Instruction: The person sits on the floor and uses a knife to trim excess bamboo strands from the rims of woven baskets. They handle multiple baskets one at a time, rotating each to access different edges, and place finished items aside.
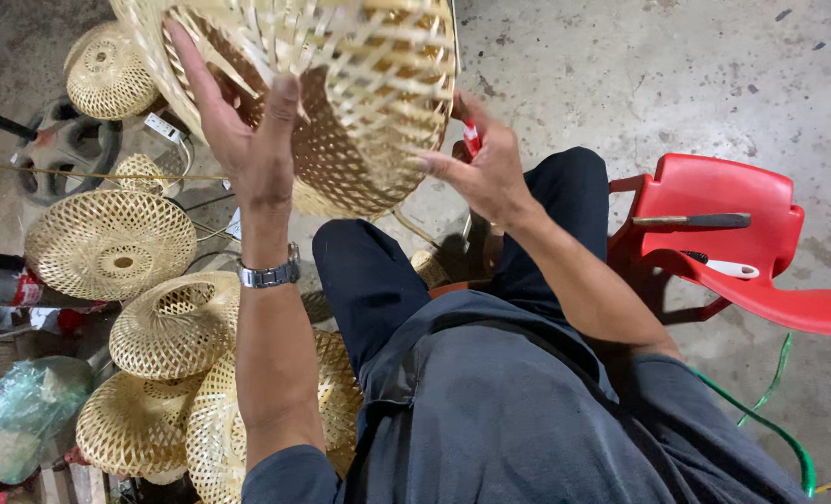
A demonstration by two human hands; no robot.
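Concrete floor [621, 75], grey and stained, runs under everything; the person sits above it in dark trousers and a grey shirt.

Left hand [243, 131]: raised, palm against the open rim of a woven bamboo basket [359, 84], fingers spread over the weave. Grip is open-handed, steadying the basket rather than clenched. A metal wristwatch [271, 273] sits on that wrist.

Right hand [485, 168]: on the opposite side of the basket, fingertips touching its lower edge. A small red tool [471, 138] is pinched in this grip; its kind cannot be told.

Basket position: held in the air between the two hands, above the knees, opening tilted toward the left hand.

Below and outward of the left hand: a pile of finished woven baskets [112, 245] on the floor, several stacked and overlapping. A green plastic bag [23, 411] lies beyond them.

Outward of the right hand, well apart: a red plastic chair [761, 280], carrying a dark-handled knife [691, 221] and a white-handled tool [723, 268]. A green strap [761, 420] trails beside the chair.
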